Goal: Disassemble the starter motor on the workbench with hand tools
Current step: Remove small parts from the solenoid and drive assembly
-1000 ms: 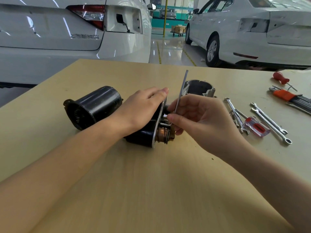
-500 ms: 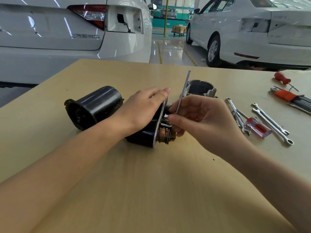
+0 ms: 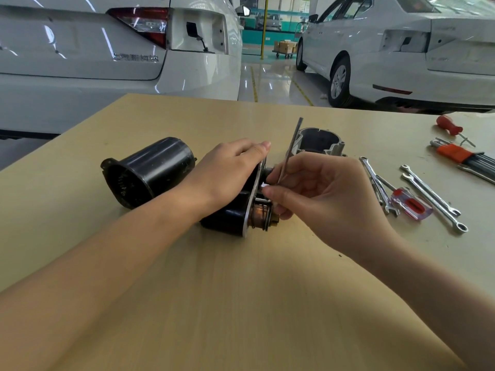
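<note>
head view: hollow black housing [image 3: 150,172] lies sideways beside starter motor [image 3: 235,218].

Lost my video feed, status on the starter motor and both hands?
Left hand pressing black starter motor down. Right hand pinching thin grey metal tool at its plate end. Nothing in the way.

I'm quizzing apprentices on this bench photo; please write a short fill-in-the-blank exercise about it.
1. The left hand rests on the black starter motor body, while the ____ hand pinches the thin grey metal strip.
2. The separate black cylindrical housing lies on the motor's ____ side.
3. The clear-handled screwdriver has a ____ core.

Missing: right; left; red
</note>
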### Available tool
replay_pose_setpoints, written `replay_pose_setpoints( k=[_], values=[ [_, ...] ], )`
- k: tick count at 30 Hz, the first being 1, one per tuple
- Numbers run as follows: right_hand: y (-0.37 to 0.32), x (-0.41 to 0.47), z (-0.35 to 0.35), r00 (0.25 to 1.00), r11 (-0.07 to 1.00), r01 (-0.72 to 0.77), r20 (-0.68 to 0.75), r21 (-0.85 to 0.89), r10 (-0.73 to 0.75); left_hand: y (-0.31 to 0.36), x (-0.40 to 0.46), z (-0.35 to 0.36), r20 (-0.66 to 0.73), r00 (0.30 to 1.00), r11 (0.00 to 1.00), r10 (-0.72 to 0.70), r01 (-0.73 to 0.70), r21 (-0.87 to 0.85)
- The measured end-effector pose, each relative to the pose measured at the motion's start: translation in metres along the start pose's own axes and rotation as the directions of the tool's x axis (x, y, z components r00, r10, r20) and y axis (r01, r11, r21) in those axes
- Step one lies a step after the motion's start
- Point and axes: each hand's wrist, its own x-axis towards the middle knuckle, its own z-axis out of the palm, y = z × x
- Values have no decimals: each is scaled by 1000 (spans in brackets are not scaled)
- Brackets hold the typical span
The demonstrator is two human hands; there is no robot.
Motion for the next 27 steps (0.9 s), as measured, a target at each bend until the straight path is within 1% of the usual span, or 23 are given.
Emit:
replay_pose_setpoints(
  k=[4,7,10,13,16,18,20,27],
  values=[
    [-1,-3,6,999,1000,25,45,2,-25,1,0,1,-14,1000,1000,-17,16,-22],
    [-1,-3,14,993,990,95,80,-108,-87,1,1,0,2,1000,999,-24,24,-22],
    [-1,0,9,997,998,41,60,-52,-38,2,1,-2,26,1000,1000,-6,6,-12],
    [-3,3,0,999,999,16,37,-50,-14,1,-1,-1,31,999,1000,10,-10,4],
    [-4,5,-8,996,997,-71,56,-33,73,1,-1,-1,19,1000,1000,13,-13,15],
    [-4,5,-11,992,991,-104,56,-89,109,1,-1,-1,14,1000,1000,13,-13,22],
    [-4,5,-10,993,982,-101,46,-160,109,0,-1,0,20,1000,999,21,-22,25],
    [-5,7,1,997,946,-22,64,-322,45,-1,1,-1,18,1000,1000,23,-24,15]
  ],
)
